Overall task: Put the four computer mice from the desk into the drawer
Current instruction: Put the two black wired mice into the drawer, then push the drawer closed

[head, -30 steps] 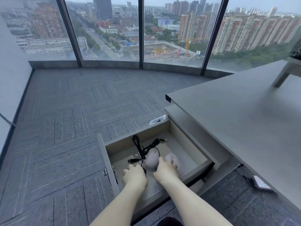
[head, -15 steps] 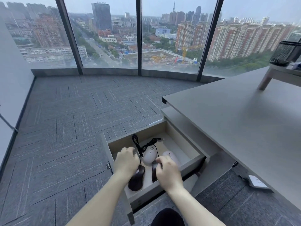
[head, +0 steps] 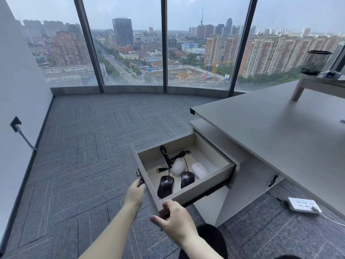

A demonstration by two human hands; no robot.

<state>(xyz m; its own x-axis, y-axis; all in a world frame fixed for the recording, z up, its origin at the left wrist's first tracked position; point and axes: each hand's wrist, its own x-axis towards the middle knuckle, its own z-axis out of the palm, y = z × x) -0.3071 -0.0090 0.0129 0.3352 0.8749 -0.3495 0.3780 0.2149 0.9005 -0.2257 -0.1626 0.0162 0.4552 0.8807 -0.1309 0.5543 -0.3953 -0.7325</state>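
Observation:
The open drawer (head: 196, 191) juts out from under the grey desk (head: 270, 131). Four mice lie inside it: a black mouse (head: 165, 186) at the near left, a second black mouse (head: 187, 179) beside it, a white mouse (head: 178, 166) behind them and another white mouse (head: 199, 170) to the right. Their black cables (head: 167, 157) lie bunched at the back. My left hand (head: 134, 191) rests with curled fingers on the outer face of the drawer's front panel, by a dark fitting. My right hand (head: 173, 219) grips the near end of that panel.
A white power strip (head: 302, 204) with a cord lies on the carpet under the desk at right. A black mesh holder (head: 316, 62) stands on a small riser (head: 321, 85) at the desk's far end. A wall socket (head: 15, 124) with a cable sits at left.
Both hands have come out of the drawer, leaving the two black mice inside, and now hold its front panel. The camera has tilted up and back.

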